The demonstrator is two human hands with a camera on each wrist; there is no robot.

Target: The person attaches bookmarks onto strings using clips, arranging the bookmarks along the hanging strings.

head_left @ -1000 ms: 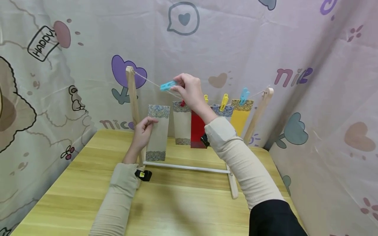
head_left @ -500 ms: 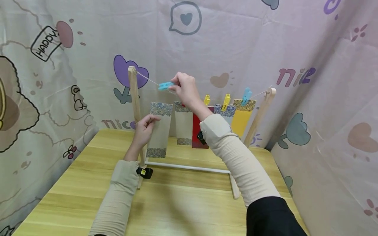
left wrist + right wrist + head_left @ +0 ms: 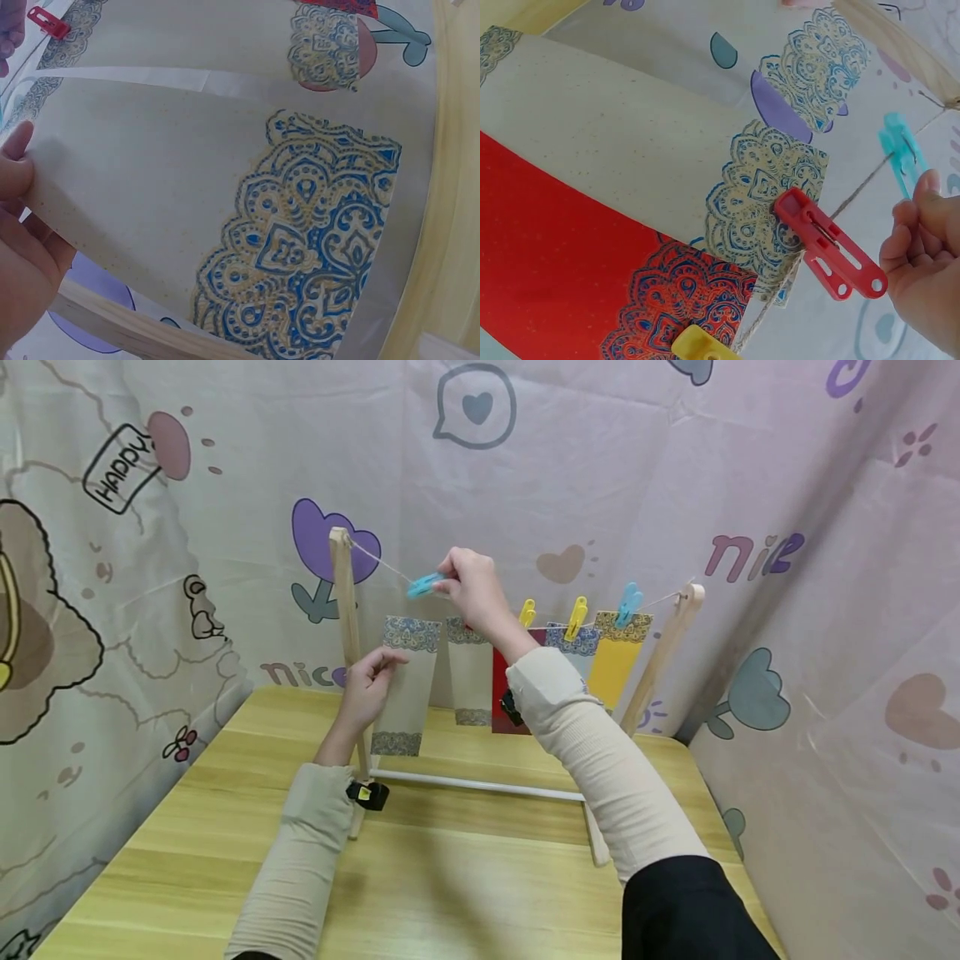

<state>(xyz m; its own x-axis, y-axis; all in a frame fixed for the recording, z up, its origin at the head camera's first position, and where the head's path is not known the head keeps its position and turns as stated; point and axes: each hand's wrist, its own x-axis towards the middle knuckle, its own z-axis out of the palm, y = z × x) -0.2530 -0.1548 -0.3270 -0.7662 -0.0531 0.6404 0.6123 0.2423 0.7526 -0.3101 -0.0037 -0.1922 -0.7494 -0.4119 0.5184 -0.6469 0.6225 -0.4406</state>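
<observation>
A cream paper card (image 3: pixel 405 693) with lace-patterned ends hangs upright by the left post, below the string. My left hand (image 3: pixel 367 689) pinches its left edge between thumb and fingers; in the left wrist view the thumb (image 3: pixel 16 154) lies on the card's face. My right hand (image 3: pixel 474 589) pinches a light-blue clothespin (image 3: pixel 424 585) by its handle end. That clothespin overlaps the string (image 3: pixel 862 185) in the right wrist view, left of a red clothespin (image 3: pixel 829 244) clipped to a second cream card (image 3: pixel 630 135). The held card's top edge is a little below the blue clothespin.
The string runs between a left post (image 3: pixel 342 602) and a right post (image 3: pixel 660 660), joined below by a white rod (image 3: pixel 472 785). A red card (image 3: pixel 506 693), a blue-lace card (image 3: pixel 573 643) and a yellow card (image 3: pixel 613 668) hang from it. Wooden table (image 3: pixel 450 877) beneath; printed curtain behind.
The card in my left hand has risen slightly toward the string. My right hand, with the blue clothespin, has shifted a little left along it. The head view has turned slightly.
</observation>
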